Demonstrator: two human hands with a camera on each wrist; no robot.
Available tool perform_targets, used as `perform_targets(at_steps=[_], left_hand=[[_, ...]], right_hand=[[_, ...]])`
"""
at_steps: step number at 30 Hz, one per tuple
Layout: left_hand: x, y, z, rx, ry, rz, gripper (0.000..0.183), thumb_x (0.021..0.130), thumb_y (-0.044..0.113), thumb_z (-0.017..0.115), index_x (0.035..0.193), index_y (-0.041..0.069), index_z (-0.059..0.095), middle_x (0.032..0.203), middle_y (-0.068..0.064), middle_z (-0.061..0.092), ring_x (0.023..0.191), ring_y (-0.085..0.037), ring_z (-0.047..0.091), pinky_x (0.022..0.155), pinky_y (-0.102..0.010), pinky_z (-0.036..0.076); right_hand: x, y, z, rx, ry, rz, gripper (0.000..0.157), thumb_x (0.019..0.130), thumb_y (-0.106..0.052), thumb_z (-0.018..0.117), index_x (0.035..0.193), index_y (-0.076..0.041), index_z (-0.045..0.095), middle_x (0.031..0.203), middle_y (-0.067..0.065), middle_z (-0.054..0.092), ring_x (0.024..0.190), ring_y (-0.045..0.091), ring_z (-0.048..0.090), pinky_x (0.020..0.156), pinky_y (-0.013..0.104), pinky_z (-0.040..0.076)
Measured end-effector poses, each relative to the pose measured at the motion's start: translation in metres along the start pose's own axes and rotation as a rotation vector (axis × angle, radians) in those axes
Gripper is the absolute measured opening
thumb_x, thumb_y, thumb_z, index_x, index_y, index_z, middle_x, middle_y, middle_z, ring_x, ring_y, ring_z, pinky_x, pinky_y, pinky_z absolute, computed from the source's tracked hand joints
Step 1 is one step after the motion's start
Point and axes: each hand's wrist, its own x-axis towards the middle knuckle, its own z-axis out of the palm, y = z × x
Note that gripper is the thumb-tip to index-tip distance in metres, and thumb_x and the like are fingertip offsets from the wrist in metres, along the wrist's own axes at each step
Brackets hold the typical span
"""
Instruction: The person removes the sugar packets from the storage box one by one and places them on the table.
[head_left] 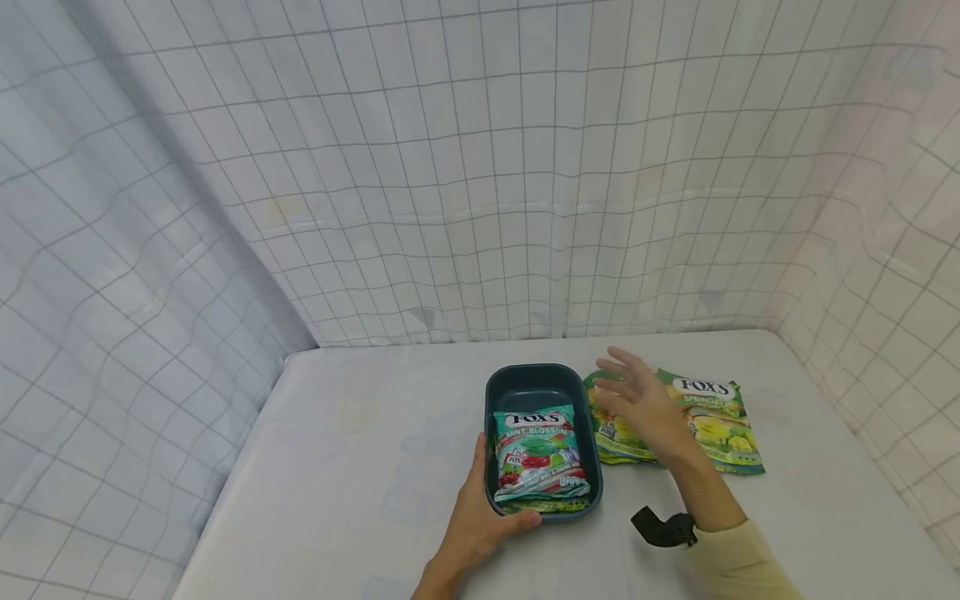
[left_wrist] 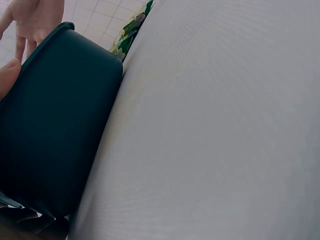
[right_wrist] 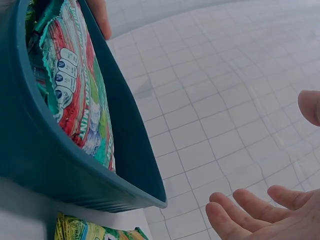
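In the head view, a dark teal plastic tub point(head_left: 534, 379) stands on the white table. A mint-blossom candy bag point(head_left: 542, 454) lies inside, on top of another bag whose green edge point(head_left: 545, 506) shows below it. My left hand point(head_left: 480, 517) holds the tub at its near left corner, thumb along the near side and fingers on the left wall. To the right, my right hand point(head_left: 647, 404) hovers with fingers spread and nothing in them. Beneath it lies a green-yellow candy bag point(head_left: 618, 446), partly hidden by the hand. Beside that is a spring candy bag point(head_left: 712, 425).
White table cloth point(head_left: 360, 483) spreads around the tub. Gridded white curtains point(head_left: 510, 208) hang behind the table and along both sides. A black strap-like piece point(head_left: 663, 527) sticks out at my right wrist, by the yellow sleeve point(head_left: 738, 562).
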Motion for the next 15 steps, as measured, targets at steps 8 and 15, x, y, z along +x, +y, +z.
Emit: perform_targets(at_steps=[8, 15], left_hand=[[0.001, 0.000, 0.000, -0.017, -0.003, 0.014, 0.130, 0.075, 0.037, 0.093, 0.165, 0.015, 0.002, 0.162, -0.002, 0.034, 0.147, -0.024, 0.032, 0.116, -0.056, 0.030], [0.001, 0.000, 0.000, -0.035, -0.009, 0.029, 0.129, 0.076, 0.035, 0.093, 0.165, 0.016, 0.001, 0.161, 0.000, 0.036, 0.145, -0.022, 0.034, 0.117, -0.054, 0.030]], right_hand=[[0.000, 0.002, 0.007, 0.015, -0.021, 0.007, 0.076, 0.101, -0.023, 0.067, 0.162, -0.014, 0.023, 0.159, 0.019, 0.037, 0.140, 0.044, 0.041, 0.102, 0.061, 0.045], [-0.001, 0.002, 0.012, 0.012, -0.045, 0.006, 0.076, 0.101, -0.019, 0.067, 0.162, -0.013, 0.022, 0.159, 0.021, 0.036, 0.140, 0.045, 0.041, 0.105, 0.063, 0.042]])
